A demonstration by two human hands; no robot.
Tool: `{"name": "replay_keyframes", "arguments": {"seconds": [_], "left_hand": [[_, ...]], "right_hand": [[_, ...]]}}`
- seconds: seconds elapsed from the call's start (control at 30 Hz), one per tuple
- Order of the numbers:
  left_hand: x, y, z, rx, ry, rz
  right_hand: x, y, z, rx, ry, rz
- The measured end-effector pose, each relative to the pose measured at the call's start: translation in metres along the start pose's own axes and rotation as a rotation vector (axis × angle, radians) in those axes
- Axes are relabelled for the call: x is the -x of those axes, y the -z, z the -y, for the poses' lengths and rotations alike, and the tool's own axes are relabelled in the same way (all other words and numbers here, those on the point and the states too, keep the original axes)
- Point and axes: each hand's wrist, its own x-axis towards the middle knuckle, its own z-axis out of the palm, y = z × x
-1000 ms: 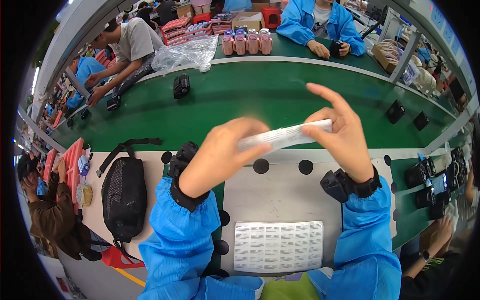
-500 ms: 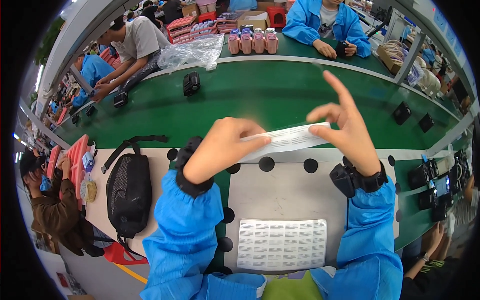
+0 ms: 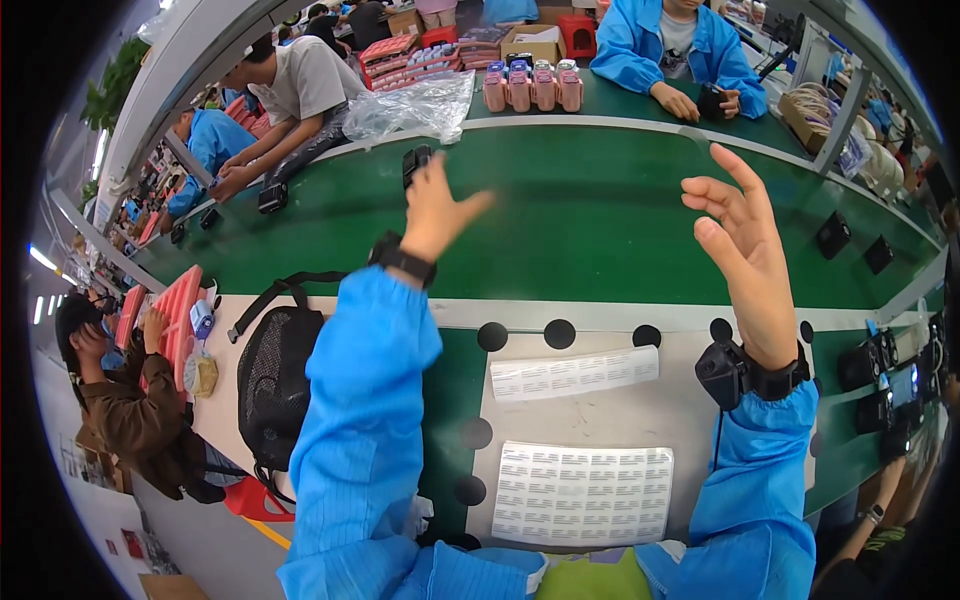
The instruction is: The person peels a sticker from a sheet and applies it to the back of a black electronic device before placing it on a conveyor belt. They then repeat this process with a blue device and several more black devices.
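Observation:
My left hand [image 3: 436, 214] stretches forward over the green belt, slightly blurred, fingers spread and nothing held. Just beyond its fingertips stands a small black boxy device [image 3: 415, 162], partly hidden by the hand; whether they touch I cannot tell. My right hand [image 3: 750, 245] is raised over the belt's near right side, with thumb and fingers apart. A faint pale speck near its index fingertip is too unclear to name. On the pale work board [image 3: 580, 425] lie a narrow strip of white labels [image 3: 575, 375] and, nearer me, a larger label sheet [image 3: 583, 497].
More black devices stand on the green belt [image 3: 600, 220] at left [image 3: 272, 198] and right [image 3: 833, 235]. A black mesh bag [image 3: 275, 385] lies to my left. Across the belt are pink containers [image 3: 533, 90], clear plastic wrap [image 3: 415, 105] and a blue-jacketed person [image 3: 625, 50].
The label strip, held between both hands before, now lies on the board. My left hand has moved forward to the black device; my right hand has shifted right, its fingers apart.

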Motion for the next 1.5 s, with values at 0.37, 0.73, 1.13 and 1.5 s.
{"name": "replay_keyframes", "arguments": {"seconds": [0.37,0.73,1.13,1.5], "left_hand": [[-0.100,-0.083,0.150,-0.272,0.238,-0.017],[0.035,0.028,-0.100,1.606,0.414,0.468],[0.130,0.083,-0.184,1.620,0.156,0.456],[0.133,0.077,-0.171,1.503,0.118,0.405]], "right_hand": [[-0.009,0.008,0.000,-0.008,-0.061,0.039],[0.002,0.004,-0.021,0.066,-0.025,0.054],[0.034,-0.027,0.024,-0.536,0.050,-0.103],[0.053,-0.003,0.043,-0.315,-0.072,0.105]]}}
